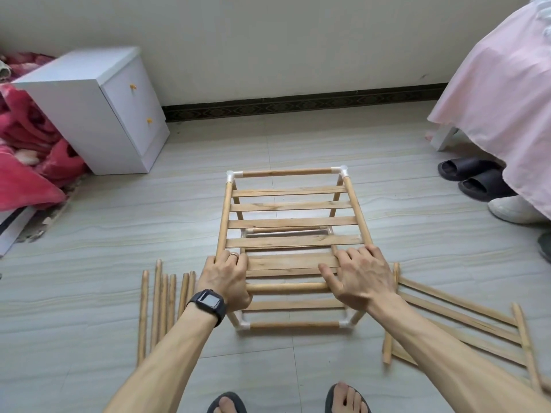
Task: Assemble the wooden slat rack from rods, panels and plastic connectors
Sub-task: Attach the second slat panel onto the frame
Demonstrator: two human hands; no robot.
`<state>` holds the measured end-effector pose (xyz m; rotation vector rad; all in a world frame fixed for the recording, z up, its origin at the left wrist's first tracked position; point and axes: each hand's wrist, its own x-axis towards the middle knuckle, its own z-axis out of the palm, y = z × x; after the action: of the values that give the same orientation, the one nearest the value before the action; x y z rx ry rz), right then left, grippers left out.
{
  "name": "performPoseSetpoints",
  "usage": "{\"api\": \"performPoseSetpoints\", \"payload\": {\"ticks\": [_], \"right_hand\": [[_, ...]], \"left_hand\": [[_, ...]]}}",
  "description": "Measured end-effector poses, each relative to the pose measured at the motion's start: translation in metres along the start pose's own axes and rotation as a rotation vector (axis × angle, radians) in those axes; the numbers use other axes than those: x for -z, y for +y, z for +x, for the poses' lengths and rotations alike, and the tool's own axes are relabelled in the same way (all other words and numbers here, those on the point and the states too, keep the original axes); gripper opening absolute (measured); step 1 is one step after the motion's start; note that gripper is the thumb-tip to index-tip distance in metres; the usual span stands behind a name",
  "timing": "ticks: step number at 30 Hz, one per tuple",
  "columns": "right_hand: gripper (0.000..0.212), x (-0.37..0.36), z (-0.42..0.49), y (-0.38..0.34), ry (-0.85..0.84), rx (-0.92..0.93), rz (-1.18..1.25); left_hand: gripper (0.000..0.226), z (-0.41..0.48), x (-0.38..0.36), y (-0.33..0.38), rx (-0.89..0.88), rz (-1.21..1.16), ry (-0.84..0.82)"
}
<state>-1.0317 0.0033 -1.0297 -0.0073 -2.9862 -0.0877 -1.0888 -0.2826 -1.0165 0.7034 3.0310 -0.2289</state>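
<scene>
Both hands are pressing down on the rack (287,223).
The left hand (226,278) is gripping a near corner and the right hand (363,278) is lying flat and wide, probably pushing the front rod (286,288) in tight.

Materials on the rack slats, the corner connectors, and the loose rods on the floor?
Rack slats: pale bare wood, grain and knots show, matte. Corner connectors: whitish, slightly translucent, smooth; likely plastic. Loose rods: round wooden dowels, same matte tone; finish unclear.

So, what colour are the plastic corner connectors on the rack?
White; the head view shows it best on the far-left corner connector.
</scene>
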Motion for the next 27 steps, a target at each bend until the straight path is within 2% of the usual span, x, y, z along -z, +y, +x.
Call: {"api": "performPoseSetpoints", "payload": {"ticks": [4,7,10,14,20,24,27], "right_hand": [[0.079,0.004,0.002,0.001,-0.028,0.004,0.028],[0.084,0.003,-0.004,0.010,-0.020,0.037,0.104],[0.071,-0.003,-0.016,0.026,0.050,0.051,0.097],[0.056,-0.005,-0.016,0.032,0.117,0.069,0.136],[0.040,-0.010,-0.008,0.034,0.187,0.091,0.150],[0.039,-0.006,-0.005,0.032,0.143,0.066,0.178],[0.039,-0.002,-0.014,0.030,0.101,0.057,0.198]], "left_hand": [[0.042,0.003,0.001,0.001,0.000,-0.003,-0.021],[0.058,0.000,0.000,-0.004,-0.055,0.000,-0.041],[0.072,-0.004,0.002,-0.020,-0.151,-0.008,-0.054],[0.053,-0.009,0.002,-0.020,-0.173,0.036,0.051],[0.054,-0.008,-0.006,-0.016,-0.186,0.013,0.189],[0.052,-0.006,-0.005,-0.015,-0.153,-0.004,0.086],[0.064,-0.011,-0.004,-0.016,-0.136,0.023,-0.053]]}}
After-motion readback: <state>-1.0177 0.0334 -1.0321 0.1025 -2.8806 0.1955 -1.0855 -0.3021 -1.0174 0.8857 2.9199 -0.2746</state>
